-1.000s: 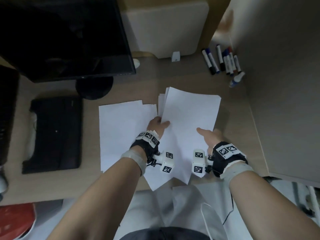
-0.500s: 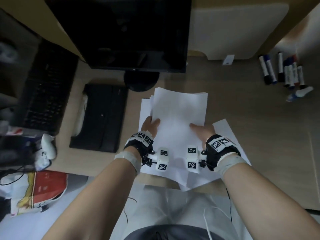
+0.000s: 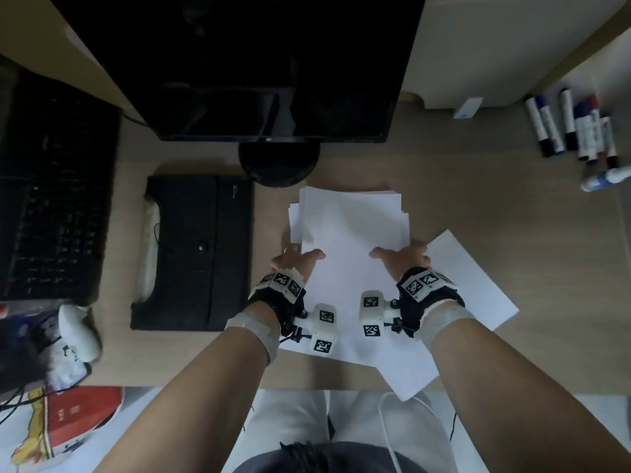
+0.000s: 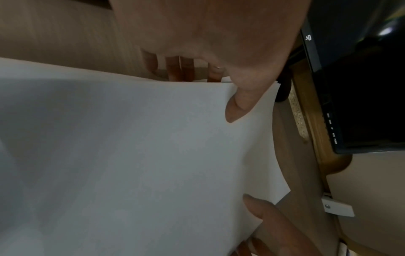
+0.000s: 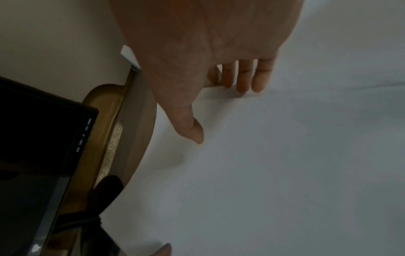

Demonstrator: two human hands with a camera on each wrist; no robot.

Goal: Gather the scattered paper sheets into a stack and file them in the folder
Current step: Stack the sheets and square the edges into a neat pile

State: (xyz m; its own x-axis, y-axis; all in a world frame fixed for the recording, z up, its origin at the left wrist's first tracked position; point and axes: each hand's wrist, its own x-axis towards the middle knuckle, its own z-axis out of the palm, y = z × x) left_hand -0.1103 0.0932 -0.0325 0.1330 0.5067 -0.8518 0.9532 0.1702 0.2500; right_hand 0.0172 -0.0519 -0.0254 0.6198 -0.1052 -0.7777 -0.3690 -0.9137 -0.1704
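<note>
White paper sheets (image 3: 351,240), an uneven stack on the pale wooden desk (image 3: 478,206), are gripped at their sides by the left hand (image 3: 295,262) and right hand (image 3: 404,259), thumbs on top, with the flat black folder (image 3: 194,254) lying left of the stack.

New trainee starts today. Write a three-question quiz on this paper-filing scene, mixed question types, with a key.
1. True or false: the black folder lies to the right of the paper stack.
2. Which hand has its thumb on top of the stack? A) only the left hand B) only the right hand C) both
3. Fill in: one loose sheet lies angled under the ___ hand's side of the stack.

Key: 1 false; 2 C; 3 right
</note>
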